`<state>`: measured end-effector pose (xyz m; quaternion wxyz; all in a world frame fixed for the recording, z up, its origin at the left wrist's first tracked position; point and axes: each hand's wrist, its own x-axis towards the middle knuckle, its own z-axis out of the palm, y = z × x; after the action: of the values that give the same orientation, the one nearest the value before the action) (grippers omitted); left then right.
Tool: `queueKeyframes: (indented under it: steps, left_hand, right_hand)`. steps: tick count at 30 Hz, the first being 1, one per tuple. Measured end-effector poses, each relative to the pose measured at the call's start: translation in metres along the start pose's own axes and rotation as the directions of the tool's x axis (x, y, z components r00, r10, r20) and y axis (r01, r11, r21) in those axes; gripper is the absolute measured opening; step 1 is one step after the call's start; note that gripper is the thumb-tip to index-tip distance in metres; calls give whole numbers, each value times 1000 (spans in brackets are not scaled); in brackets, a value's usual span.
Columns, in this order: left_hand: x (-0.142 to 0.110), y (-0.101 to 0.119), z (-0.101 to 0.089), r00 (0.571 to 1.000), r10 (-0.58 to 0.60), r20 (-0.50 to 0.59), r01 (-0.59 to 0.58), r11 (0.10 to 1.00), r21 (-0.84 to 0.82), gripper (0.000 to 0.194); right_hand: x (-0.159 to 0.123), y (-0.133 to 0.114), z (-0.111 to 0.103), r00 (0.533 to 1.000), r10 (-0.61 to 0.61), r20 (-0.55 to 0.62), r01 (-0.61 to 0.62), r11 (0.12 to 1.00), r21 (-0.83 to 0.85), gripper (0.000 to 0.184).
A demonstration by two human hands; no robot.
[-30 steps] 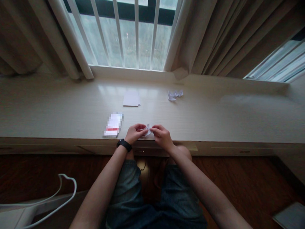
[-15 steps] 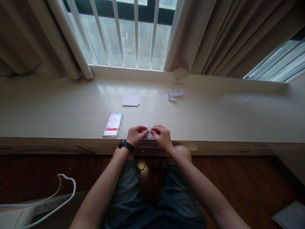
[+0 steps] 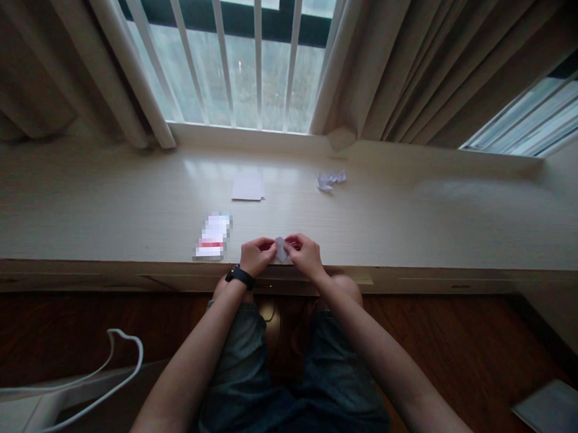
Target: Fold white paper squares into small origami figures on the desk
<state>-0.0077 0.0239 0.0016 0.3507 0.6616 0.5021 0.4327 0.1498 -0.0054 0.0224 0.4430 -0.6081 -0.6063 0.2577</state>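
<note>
One little folded bit of white paper [image 3: 281, 249] is just below the middle of the frame, right at the near edge of a pale counter [image 3: 412, 218]. Can't tell if it's resting on the surface or held a touch above it. Left hand [image 3: 257, 255] has it from the left side, thumb and fingers pinched together on the paper's edge; right hand [image 3: 307, 255] has the other side in the same kind of pinch, so both are gripping it, with the paper showing in the narrow gap between them. Exact creases are too small to make out. Black watch or band [image 3: 240, 277] on the left wrist, btw.

Up and left of the hands there's a pixelated whitish thing [image 3: 214, 237] with a red stripe, lying near the counter's front edge, no idea what it is. Above that, near the centre of the frame, a small stack of flat white paper [image 3: 247, 187] with one corner poking out at the lower right. Over to the right of the stack, well apart from it, some folded-up white paper pieces [image 3: 326, 181], kinda spiky looking.

Further out: window [image 3: 241, 73] with white bars up top, beige curtains [image 3: 397, 61] either side, dark reddish wood floor [image 3: 440, 337] along the bottom, denim shorts [image 3: 242, 370] at bottom centre, and a white cable [image 3: 141, 354] looping in the lower left
</note>
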Motion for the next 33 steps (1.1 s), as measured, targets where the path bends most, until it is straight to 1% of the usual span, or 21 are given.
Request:
queueKeyframes:
  steps: [5,9,14,19,21,24,27,30,33]
  left_hand:
    - [1,0,-1,1000,1,17,-1,1000,-5,25]
    - [1,1,-1,1000,0,20,0,1000,11,24]
    - [0,2,-1,999,10,43,-11,1000,19,23]
    - [-2,5,-3,997,21,74,-23,1000,20,24]
    - [-2,5,-4,996,23,91,-24,1000,5,26]
    - [-1,5,-4,995,-1,100,11,995,-96,33]
    - [0,2,-3,987,-69,148,104,964,-245,45]
    - [2,-1,-1,977,-104,188,155,948,-279,47]
    - [3,-3,-2,972,-110,207,169,940,-298,46]
  right_hand:
    - [13,-2,4,999,46,-5,-46,996,-73,17]
    - [20,0,4,997,64,38,-60,993,-101,16]
    - [25,1,0,993,69,96,-52,984,-169,17]
    - [27,-2,-1,992,58,115,-31,973,-227,17]
    - [27,-1,-2,992,50,114,-23,974,-223,15]
    - [28,5,0,994,41,98,-31,994,-104,16]
    - [27,11,3,995,60,83,-69,991,114,25]
    - [25,14,5,987,110,115,-138,948,285,39]
    - [25,14,5,975,145,171,-196,922,334,48]
